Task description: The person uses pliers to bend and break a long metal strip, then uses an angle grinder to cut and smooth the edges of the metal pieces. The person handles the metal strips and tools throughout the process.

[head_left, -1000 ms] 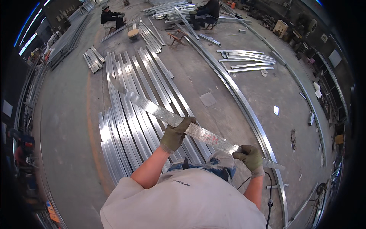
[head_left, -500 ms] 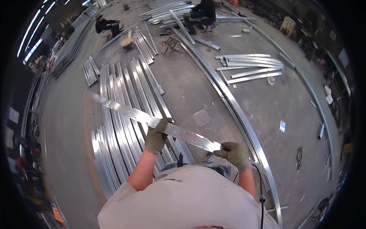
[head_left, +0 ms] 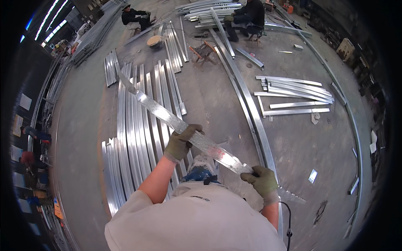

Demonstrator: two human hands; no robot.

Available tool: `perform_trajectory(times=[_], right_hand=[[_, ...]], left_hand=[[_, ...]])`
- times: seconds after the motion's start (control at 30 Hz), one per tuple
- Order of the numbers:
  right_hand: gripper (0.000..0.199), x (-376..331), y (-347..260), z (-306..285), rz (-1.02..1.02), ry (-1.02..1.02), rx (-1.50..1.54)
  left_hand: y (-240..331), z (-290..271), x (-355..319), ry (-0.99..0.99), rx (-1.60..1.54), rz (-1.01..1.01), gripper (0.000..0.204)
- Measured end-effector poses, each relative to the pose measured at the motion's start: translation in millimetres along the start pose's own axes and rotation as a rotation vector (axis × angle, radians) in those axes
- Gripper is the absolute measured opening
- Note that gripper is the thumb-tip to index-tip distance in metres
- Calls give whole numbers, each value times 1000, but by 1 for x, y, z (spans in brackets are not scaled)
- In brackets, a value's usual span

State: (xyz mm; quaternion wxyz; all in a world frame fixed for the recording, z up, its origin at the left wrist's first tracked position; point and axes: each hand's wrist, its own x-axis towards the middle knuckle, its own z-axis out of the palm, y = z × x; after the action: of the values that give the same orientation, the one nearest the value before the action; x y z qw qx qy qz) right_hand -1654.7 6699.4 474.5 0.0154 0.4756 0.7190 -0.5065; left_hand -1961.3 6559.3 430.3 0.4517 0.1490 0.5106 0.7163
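A long, shiny metal strip slants across in front of me, its far end up to the left and its near end by my right side. My gloved left hand is closed round it near the middle. My gloved right hand grips it at its near right end, thumb on top. Red marks show on the strip between the two hands. Beneath its far part, several long metal profiles lie side by side on the floor, partly hidden by the strip and my left arm.
Right of me runs a long metal beam. Farther right lies a stack of shorter profiles. Ahead are a round-topped stool, a folding stool and two seated people, one in a hat, another beside metal stock.
The strip tilts more steeply, its far end swung up and rightward in view. Both hands keep their hold. The surroundings have shifted right in view, and one of my legs now shows below the strip.
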Motion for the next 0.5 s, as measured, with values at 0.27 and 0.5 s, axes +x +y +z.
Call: perform_trajectory(times=[0.27, 0.5], right_hand=[[36, 157, -52, -56, 39, 98, 16], [47, 271, -138, -99, 9, 133, -61]], left_hand=[[20, 5, 172, -185, 717, 350, 47], [61, -5, 315, -128, 534, 293, 22]])
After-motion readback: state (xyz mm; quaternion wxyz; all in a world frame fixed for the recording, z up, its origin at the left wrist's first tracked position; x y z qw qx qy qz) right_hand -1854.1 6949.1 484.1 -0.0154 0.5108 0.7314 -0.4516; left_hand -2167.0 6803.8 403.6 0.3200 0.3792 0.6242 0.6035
